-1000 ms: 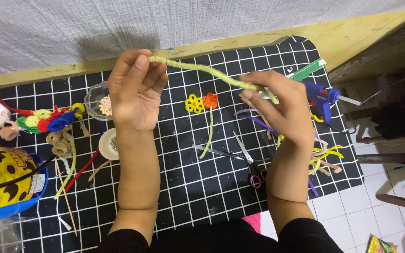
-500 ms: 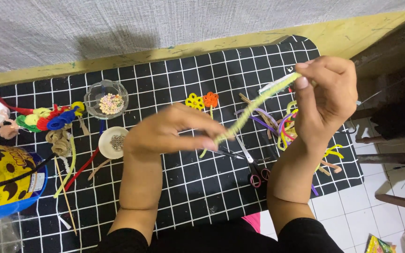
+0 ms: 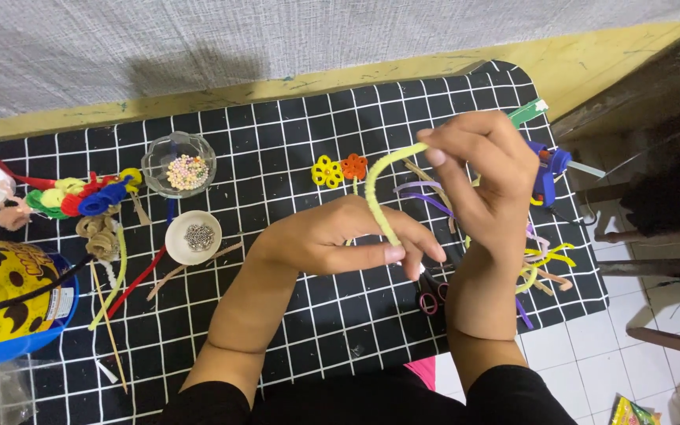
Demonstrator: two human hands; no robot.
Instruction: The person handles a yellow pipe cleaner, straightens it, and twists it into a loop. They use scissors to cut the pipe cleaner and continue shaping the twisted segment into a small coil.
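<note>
Blue tub (image 3: 5, 315) stood at the far left of the checked mat (image 3: 277, 346), with a tangle of coloured stems (image 3: 80, 197) above it, then a glass bowl (image 3: 179, 164) of pale beads and a small white dish (image 3: 193, 237) of dark ones. Mid-mat, the left hand (image 3: 340, 240) was closed on the lower end of a yellow stem (image 3: 379, 189), which arched up over the mat to the right hand (image 3: 489, 177), whose fingertips pinched the upper end. Two small loop flowers (image 3: 340, 169) lay just behind the arch. Bending well probably meant holding both ends firm and curving evenly, without kinking the wire. Scissors (image 3: 432, 295) lay under the wrists; a glue gun (image 3: 546, 169) sat far right.
</note>
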